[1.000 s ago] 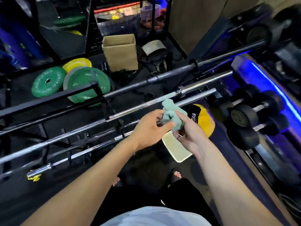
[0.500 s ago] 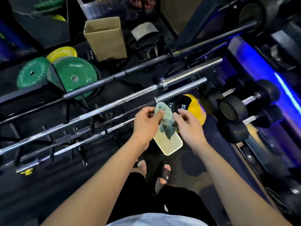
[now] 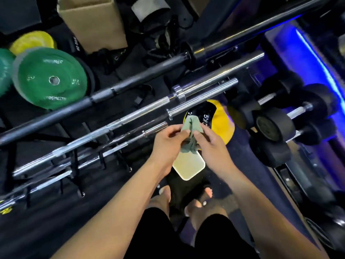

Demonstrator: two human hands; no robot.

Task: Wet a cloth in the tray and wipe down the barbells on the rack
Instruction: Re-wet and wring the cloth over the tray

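Above the floor, between both hands: green cloth (image 3: 190, 136), bunched and hanging. Left hand (image 3: 167, 144) pinches its left edge with thumb and fingertips; right hand (image 3: 211, 144) pinches the right edge, fingers curled. Cloth's upper fold stands above the fingers, lower part droops below them.

Directly under the cloth, on the floor: white rectangular tray (image 3: 188, 165), one end hidden by the hanging cloth. Whether the cloth touches it cannot be told.

Barbells lie diagonally on the rack (image 3: 78, 176), left of and beyond the hands: a black barbell (image 3: 130, 81) farthest, then a chrome barbell (image 3: 214, 77), then a second chrome barbell (image 3: 201, 96) whose sleeve ends just beyond the cloth; thinner bars nearer.

Behind the cloth: black-and-yellow medicine ball (image 3: 218, 120). Right: black dumbbells (image 3: 276, 126). Far left: green weight plate (image 3: 52, 79); beyond it a cardboard box (image 3: 93, 21). Person's feet show below the tray.
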